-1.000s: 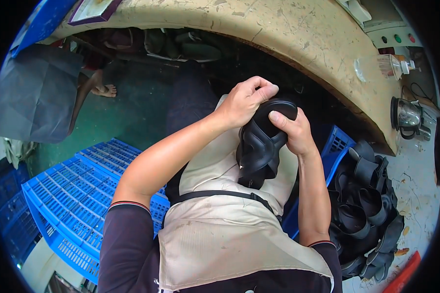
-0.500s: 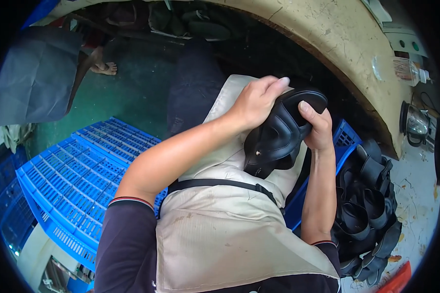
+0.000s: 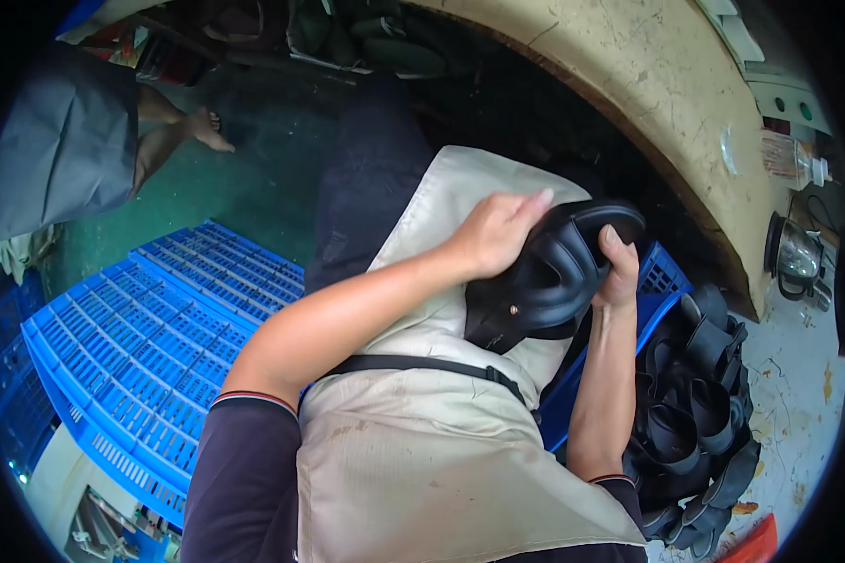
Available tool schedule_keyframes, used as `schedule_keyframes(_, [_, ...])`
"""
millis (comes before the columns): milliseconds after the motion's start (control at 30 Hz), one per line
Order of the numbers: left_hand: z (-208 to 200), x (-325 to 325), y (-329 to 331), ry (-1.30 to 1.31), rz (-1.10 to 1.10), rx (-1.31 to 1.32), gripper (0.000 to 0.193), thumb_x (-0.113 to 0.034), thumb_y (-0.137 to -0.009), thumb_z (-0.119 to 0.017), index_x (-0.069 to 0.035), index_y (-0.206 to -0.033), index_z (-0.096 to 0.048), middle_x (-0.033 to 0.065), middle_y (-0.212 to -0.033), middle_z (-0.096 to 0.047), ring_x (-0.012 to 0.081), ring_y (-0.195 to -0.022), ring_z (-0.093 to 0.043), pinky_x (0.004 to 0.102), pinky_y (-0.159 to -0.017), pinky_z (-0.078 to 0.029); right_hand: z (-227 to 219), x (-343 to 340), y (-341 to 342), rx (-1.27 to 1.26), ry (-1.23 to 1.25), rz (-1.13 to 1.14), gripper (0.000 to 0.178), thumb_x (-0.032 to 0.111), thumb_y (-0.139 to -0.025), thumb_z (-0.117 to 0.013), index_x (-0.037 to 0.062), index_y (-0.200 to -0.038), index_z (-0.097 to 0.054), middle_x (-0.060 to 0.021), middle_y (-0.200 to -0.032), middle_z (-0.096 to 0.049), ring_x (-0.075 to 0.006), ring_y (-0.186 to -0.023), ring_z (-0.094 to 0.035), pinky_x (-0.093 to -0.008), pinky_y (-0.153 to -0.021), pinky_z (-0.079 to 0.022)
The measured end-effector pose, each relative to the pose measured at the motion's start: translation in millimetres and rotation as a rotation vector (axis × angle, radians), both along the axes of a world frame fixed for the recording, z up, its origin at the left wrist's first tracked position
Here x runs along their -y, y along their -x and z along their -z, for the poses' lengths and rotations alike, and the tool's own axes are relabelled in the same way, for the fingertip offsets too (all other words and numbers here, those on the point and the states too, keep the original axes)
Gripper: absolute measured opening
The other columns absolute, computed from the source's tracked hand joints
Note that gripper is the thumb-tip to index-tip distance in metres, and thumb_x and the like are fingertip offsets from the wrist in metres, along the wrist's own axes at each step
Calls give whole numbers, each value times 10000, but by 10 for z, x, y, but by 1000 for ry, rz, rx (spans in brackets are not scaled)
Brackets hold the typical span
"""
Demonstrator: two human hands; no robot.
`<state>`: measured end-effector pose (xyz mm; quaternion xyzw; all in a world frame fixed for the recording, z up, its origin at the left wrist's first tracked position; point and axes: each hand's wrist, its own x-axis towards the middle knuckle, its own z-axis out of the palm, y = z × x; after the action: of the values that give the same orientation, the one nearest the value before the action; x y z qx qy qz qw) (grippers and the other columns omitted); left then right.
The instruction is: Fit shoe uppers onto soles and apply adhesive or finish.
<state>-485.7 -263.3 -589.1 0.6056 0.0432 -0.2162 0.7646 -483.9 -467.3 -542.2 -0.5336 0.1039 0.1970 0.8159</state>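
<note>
Black sandal: [image 3: 554, 263] near the middle of my view, toward two o'clock, above my lap; it lies aslant, its rounded end pointing to two and its other end to seven.
Stud: [image 3: 514, 310] a small gold-coloured dot, low on the wide, glossy straps.
My right hand: [image 3: 620, 267] at the sandal's three o'clock, gripping it, thumb laid over the rounded end.
My left hand: [image 3: 493, 230] at the sandal's ten o'clock, against its side, thumb pointing up to one; my fingertips are hidden, so I cannot tell whether it grips.
Beige apron: [image 3: 422, 460] over my front and lap, crossed by a black belt [image 3: 422, 364].
Slatted blue crate: [image 3: 150, 347] between eight and nine, left of my arm.
Second blue crate: [image 3: 667, 277] at three, partly behind my right forearm.
Heap of black footwear: [image 3: 695, 413] at four, beside that crate.
Cream table: [image 3: 629, 84] curving from twelve round to three.
Clear bottle: [image 3: 789, 159] between two and three.
Another person's bare foot: [image 3: 211, 129] at ten, on the green floor [image 3: 263, 178].
</note>
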Motion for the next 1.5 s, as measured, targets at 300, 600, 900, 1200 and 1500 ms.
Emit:
schedule_keyframes(300, [205,-263,170,-235,-44,180,565,-337,-1034,-552,32,-606,-551,148,-537,-503,291,-491,-461,374,-554,-421,473,155,-45,-102,-70,21,419,344,-985,-598,8,-1229,-655,-139,-1084,-742,-225,-896,-737,-344,-820,-593])
schedule_keyframes(600, [529,-306,76,-267,-79,414,495,-231,-1004,-581,21,-580,-541,170,-531,-494,325,-463,-413,380,-518,-405,925,298,45,-162,-289,15,489,412,-957,-640,18,-1246,-650,-146,-1118,-735,-254,-932,-733,-357,-877,-577])
schedule_keyframes(900, [187,306,132,-24,-18,336,388,-166,-996,-500,16,-662,-577,150,-572,-559,304,-493,-464,364,-554,-415,55,292,-246,61,-153,-202,416,265,-710,-739,-32,-990,-659,-186,-961,-681,-206,-789,-610,-286,-713,-495])
schedule_keyframes(1200, [-832,417,-439,-215,-134,74,330,-213,-971,-640,34,-752,-652,90,-628,-654,184,-533,-541,297,-538,-444,-674,493,-251,61,144,-196,420,196,-726,-731,-38,-1067,-661,-139,-987,-696,-198,-848,-623,-287,-754,-501])
schedule_keyframes(1500, [-2019,315,-1048,-469,373,311,286,-254,-982,-649,10,-909,-732,35,-701,-642,92,-571,-514,210,-545,-421,-1139,3,-297,130,253,-265,180,158,-836,-740,-9,-896,-710,-46,-784,-695,-130,-677,-583,-258,-653,-471])
